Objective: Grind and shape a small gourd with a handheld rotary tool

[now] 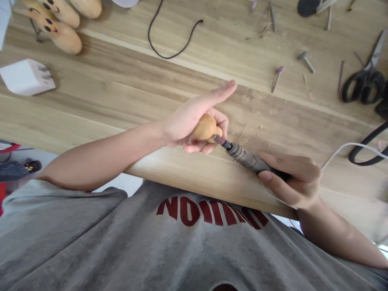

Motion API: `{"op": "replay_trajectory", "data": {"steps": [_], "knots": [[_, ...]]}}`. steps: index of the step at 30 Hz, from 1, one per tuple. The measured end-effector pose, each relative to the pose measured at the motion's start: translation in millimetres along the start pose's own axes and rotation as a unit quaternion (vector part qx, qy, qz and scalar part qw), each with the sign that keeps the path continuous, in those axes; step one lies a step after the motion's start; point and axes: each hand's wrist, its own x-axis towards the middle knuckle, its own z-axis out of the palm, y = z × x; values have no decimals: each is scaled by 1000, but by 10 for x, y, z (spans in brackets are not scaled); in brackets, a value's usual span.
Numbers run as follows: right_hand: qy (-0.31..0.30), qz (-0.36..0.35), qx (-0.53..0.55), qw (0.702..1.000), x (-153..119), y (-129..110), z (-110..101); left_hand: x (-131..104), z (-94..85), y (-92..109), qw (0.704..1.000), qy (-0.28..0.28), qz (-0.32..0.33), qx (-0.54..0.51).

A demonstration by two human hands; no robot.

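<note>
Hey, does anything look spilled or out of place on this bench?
Yes: pale shavings lie scattered on the wooden table beyond the rotary tool. A pink-tipped bit lies loose farther out, so it looks untidy.

Left passage: striped pale-wood tabletop [115, 87], open between the white angular block [27, 77] and the bare left hand [188, 121].
Upper left: smooth tan gourd-shaped figures with painted faces [65, 37] obstruct the corner.
Upper centre: thin black cord [168, 57], a low curved obstacle.
Between hands: grey cylindrical rotary tool [249, 159] in the right hand [298, 176] bars the way.
Right: pink-tipped metal bit [278, 75], black-handled metal scissors [365, 76] and thick black looped cable [376, 131] crowd the approach.
</note>
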Motion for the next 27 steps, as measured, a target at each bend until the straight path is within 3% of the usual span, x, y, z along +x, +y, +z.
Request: {"op": "replay_trajectory", "data": {"steps": [6,9,13,27], "knots": [[18,-12,0,1000,13,10,3,-1,18,24,1000,14,-8,2],[-1,-32,9,999,17,19,2,-1,28,29,1000,25,-11,3],[19,-12,-8,1000,10,13,2,0,23,15,1000,9,-2,-9],[-7,-21,1,1000,12,7,4,2,8,10,1000,14,-2,7]]}}
